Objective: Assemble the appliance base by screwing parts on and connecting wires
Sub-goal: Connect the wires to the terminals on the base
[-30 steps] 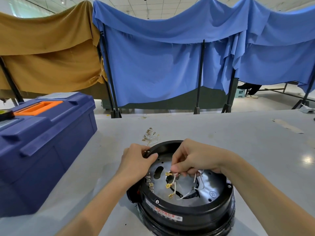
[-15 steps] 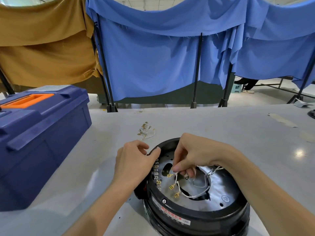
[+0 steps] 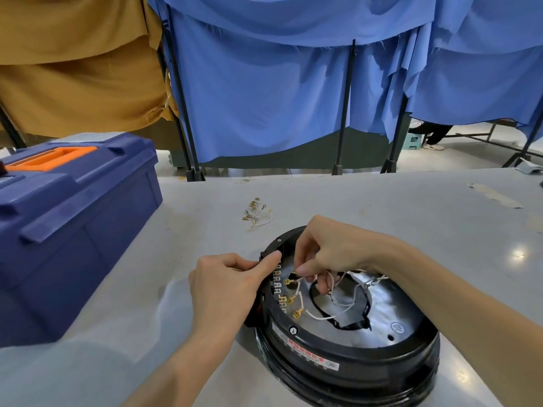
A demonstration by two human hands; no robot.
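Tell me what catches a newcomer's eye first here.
The round black appliance base with its silver metal plate sits low on the grey table, the left hand gripping its rim while the right hand pinches thin white wires with brass terminals inside it. A big navy plastic toolbox with an orange handle stands at the left.

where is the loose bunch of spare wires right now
In the head view, the spare wires lie on the grey table just beyond the black appliance base, right of the blue toolbox.
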